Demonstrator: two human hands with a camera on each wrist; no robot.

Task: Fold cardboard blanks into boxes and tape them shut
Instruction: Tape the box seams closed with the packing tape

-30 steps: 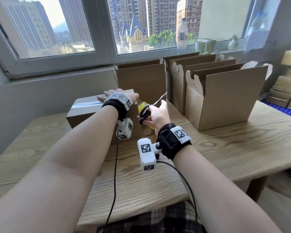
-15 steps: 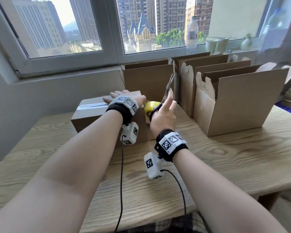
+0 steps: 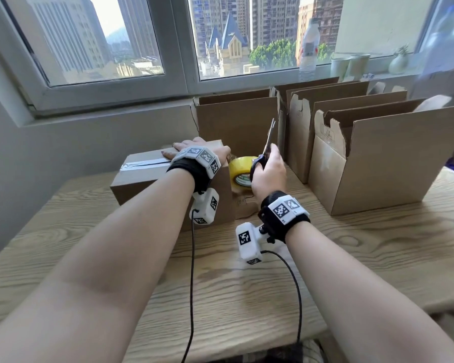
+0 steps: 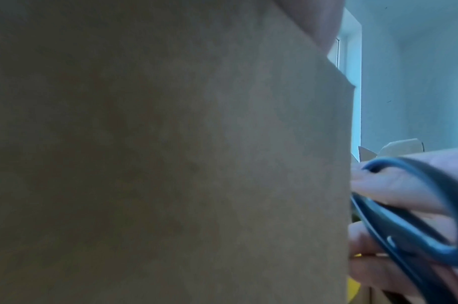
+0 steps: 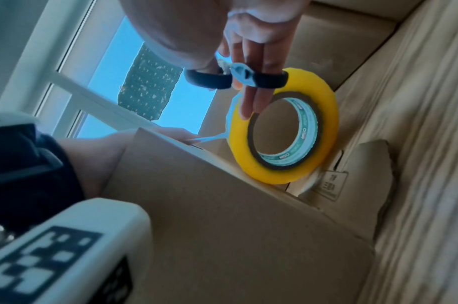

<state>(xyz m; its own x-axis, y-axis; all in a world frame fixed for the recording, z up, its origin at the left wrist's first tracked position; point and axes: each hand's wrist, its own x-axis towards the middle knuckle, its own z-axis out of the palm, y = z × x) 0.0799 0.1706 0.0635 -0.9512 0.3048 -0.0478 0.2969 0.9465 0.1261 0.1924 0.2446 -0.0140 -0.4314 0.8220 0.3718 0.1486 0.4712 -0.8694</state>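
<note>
A closed cardboard box lies on the table with a strip of clear tape along its top seam. My left hand rests flat on the box's right end. A yellow tape roll stands on edge against that end, and a strip of tape runs from it to the box top. My right hand grips black-handled scissors just right of the roll, blades pointing up. In the right wrist view my fingers pass through the scissor handles above the tape roll. In the left wrist view the box wall fills the frame.
Several open cardboard boxes stand in a row at the back and right of the wooden table. A bottle and cups sit on the window sill. Two wrist-camera cables trail over the table's front edge.
My right hand has swung the scissors from pointing right to upright and brought them closer to the tape roll. The left hand has stayed on the box.
</note>
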